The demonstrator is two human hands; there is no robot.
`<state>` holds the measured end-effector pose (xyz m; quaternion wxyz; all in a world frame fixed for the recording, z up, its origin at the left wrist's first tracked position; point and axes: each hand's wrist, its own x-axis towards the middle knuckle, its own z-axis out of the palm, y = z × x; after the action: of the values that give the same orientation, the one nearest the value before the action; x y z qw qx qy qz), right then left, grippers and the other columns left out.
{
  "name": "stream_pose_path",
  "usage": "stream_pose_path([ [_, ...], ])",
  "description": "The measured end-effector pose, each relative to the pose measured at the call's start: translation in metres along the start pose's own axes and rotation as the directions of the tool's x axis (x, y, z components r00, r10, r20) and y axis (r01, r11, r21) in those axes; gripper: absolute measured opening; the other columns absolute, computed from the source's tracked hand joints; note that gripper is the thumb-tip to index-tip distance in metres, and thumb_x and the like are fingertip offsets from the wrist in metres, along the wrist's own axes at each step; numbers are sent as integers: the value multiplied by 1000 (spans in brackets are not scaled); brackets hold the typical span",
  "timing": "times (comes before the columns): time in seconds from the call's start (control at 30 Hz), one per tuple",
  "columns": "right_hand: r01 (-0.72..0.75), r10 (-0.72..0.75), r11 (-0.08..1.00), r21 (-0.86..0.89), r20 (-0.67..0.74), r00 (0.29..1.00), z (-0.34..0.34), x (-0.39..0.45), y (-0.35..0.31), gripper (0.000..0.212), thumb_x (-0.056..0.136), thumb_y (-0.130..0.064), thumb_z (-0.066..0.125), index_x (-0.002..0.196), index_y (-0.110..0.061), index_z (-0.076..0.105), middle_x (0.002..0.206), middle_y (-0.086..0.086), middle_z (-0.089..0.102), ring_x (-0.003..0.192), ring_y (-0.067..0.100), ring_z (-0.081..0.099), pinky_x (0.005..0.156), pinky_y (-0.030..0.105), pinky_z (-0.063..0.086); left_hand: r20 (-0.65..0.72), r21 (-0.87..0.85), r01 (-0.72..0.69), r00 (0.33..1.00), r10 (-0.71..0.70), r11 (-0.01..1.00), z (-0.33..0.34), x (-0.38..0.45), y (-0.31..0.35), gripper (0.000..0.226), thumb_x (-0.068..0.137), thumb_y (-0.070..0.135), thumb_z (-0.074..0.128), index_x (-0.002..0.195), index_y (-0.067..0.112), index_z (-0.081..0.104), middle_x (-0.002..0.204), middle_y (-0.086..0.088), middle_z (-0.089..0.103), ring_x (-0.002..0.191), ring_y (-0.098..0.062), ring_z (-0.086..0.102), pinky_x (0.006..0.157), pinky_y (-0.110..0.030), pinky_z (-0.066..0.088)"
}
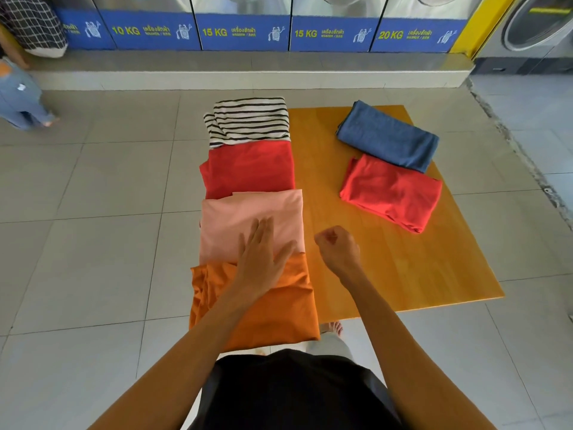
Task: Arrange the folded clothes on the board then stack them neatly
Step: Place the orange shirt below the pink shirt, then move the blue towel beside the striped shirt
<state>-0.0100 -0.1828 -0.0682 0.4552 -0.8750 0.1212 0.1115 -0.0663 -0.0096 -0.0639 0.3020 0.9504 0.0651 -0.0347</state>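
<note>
A wooden board (387, 268) lies on the tiled floor. Along its left edge runs a row of folded clothes: a striped piece (251, 121) farthest, then a red one (249, 169), a pink one (248, 212) and an orange one (273, 308) nearest me. On the right side lie a blue piece (387, 136) and another red piece (390, 192), touching at a corner. My left hand (263, 262) rests flat with fingers spread across the seam of the pink and orange pieces. My right hand (339, 249) hovers over bare board as an empty fist.
A raised step and a row of washing machines (242, 29) with blue labels run along the far wall. A person (21, 94) in jeans stands at the far left. My own foot (333, 328) shows just below the board's near edge.
</note>
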Motion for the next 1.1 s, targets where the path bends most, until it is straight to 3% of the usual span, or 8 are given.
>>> stream_pose_path([
  [0.23, 22, -20, 994, 111, -15, 1000, -42, 51, -13, 13, 89, -30, 67, 96, -18, 66, 86, -4, 66, 86, 24, 67, 75, 42, 55, 22, -128, -64, 997, 68, 990, 12, 65, 56, 75, 96, 62, 24, 153, 14, 20, 162, -2, 20, 151, -18, 7, 121, -48, 7],
  [0.53, -8, 20, 984, 176, -65, 998, -128, 165, 5, 21, 87, -33, 69, 105, -23, 65, 91, -9, 68, 88, 19, 70, 81, 43, 60, 54, -240, 59, 997, -47, 969, 47, 176, 143, 63, 99, 49, 39, 144, 5, 40, 149, -11, 44, 138, -23, 40, 113, -35, 30],
  [0.67, -45, 72, 983, 178, -151, 986, -170, 230, 17, 13, 89, -30, 66, 82, -25, 56, 75, -11, 60, 66, 9, 59, 61, 28, 52, 79, -246, 118, 992, -101, 962, 66, 225, 166, 62, 99, 50, 39, 144, 8, 42, 148, -8, 46, 137, -20, 43, 112, -34, 33],
  [0.73, -22, 59, 988, 156, -236, 970, -186, 262, 20, 36, 87, -22, 65, 63, -21, 38, 55, -9, 37, 48, 8, 33, 45, 18, 31, 73, -247, 157, 987, -144, 956, 75, 248, 170, 60, 98, 49, 41, 143, 9, 43, 147, -8, 47, 136, -20, 43, 112, -34, 34],
  [0.8, -66, 111, 984, 166, -274, 955, -198, 291, 23, 38, 85, -23, 65, 63, -17, 35, 57, -4, 34, 47, 11, 28, 43, 18, 27, 52, -250, 194, 981, -187, 949, 81, 271, 172, 57, 99, 46, 43, 141, 8, 44, 145, -9, 49, 134, -21, 45, 111, -35, 35],
  [0.93, -186, 225, 968, 166, -261, 939, -203, 330, 32, 29, 85, -36, 67, 91, -11, 52, 98, 13, 61, 82, 24, 58, 65, 29, 44, 16, -257, 242, 969, -247, 935, 86, 315, 174, 53, 99, 43, 44, 140, 8, 45, 144, -10, 50, 133, -22, 47, 109, -34, 37],
  [1.03, -263, 309, 947, 182, -306, 901, -200, 340, 32, 58, 84, -40, 72, 127, -8, 48, 132, 16, 50, 124, 32, 47, 102, 44, 44, -12, -236, 265, 961, -276, 935, 89, 344, 176, 52, 99, 41, 45, 140, 9, 45, 142, -10, 51, 130, -23, 49, 105, -34, 39],
  [1.1, -309, 363, 927, 211, -312, 878, -198, 346, 35, 76, 83, -44, 73, 140, -6, 39, 141, 18, 44, 133, 34, 40, 109, 47, 40, -23, -243, 272, 958, -285, 931, 93, 362, 179, 53, 98, 42, 46, 140, 11, 44, 141, -9, 52, 128, -23, 50, 101, -33, 41],
])
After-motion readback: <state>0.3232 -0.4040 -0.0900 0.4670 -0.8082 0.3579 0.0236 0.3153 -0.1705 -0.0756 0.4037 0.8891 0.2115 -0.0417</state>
